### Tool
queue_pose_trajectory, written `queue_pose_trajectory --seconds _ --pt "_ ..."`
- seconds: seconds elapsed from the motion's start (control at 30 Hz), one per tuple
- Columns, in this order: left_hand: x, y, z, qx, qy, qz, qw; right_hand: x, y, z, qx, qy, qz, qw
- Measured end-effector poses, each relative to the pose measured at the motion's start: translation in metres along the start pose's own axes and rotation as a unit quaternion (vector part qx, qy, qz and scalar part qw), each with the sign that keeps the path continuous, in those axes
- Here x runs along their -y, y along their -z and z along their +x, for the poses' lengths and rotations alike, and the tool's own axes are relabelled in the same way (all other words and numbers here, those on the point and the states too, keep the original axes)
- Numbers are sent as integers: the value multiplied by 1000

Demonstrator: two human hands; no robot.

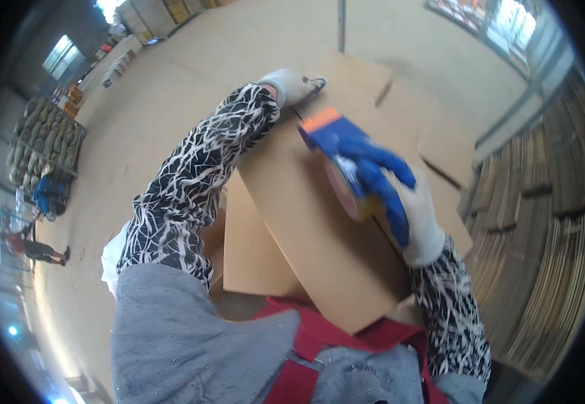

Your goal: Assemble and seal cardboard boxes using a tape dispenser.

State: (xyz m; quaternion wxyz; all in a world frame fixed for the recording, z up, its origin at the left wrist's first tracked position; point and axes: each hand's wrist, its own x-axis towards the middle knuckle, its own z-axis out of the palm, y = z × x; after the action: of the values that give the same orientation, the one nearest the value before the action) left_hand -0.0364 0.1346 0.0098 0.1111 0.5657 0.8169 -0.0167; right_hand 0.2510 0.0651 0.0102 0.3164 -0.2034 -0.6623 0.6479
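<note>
Head view, looking down over the person's chest and red apron. A cardboard box lay tilted against the body, its long top face running from near the apron toward the far right, with flaps spread at the far end. The left hand, in a pale glove, reached to the far edge of the box and pressed down on it; its fingers curled over the edge, so whether they gripped or only rested could not be told. The right hand, in a white glove with blue fingers, was closed around a blue and orange tape dispenser, which touched the top face of the box near its middle. Both forearms wore black-and-white patterned sleeves.

To the right stood stacks of flat cardboard sheets. Far to the left, on the open floor, were piled sacks and two other people, well apart from the work.

Risk, as a judgement: the box sat at a slant, braced only by the body and one hand, so it could slide or twist under the dispenser's push, letting the tape run crooked or wrinkle. The dispenser's cutting edge also lay near the left sleeve.
</note>
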Motion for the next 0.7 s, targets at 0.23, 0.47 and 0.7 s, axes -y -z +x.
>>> queue_pose_trajectory --seconds 0.23,0.47,0.7 --pt "20 -8 -19 -78 34 13 996 44 69 -180 27 23 -164 986" --pt "-14 -20 -29 -213 -9 30 977 6 76 -331 -112 -175 -216 954" --pt "-216 -91 -240 -29 -463 60 884 -37 76 -282 -207 -218 126 945"
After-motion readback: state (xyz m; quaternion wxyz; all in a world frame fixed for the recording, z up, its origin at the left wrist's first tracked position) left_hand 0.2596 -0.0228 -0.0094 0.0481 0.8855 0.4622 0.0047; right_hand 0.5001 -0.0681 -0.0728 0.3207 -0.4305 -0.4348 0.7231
